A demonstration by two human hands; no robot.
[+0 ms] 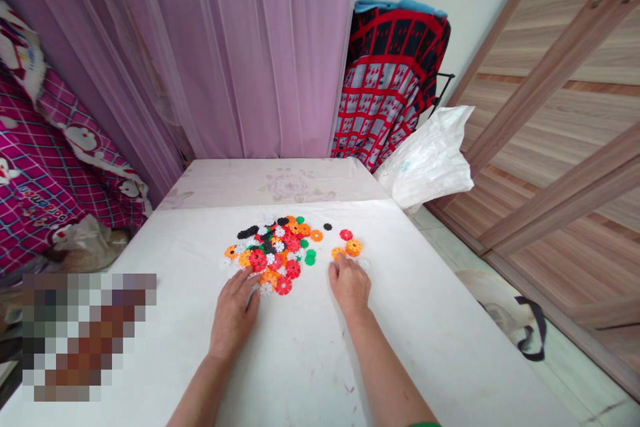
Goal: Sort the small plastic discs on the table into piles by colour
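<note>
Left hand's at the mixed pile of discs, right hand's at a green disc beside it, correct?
Not quite: in the head view the right hand is at an orange disc, not a green one. The left hand is indeed at the mixed pile.

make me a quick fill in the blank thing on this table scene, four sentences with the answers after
1. The person's ____ hand is at the near edge of the big mixed pile of discs.
2. The right hand has its fingertips at a disc coloured ____.
3. The small disc apart from the pile, near a lone red disc, is ____.
4. The white plastic bag is on the picture's ____ side.

Missing words: left; orange; black; right
</note>
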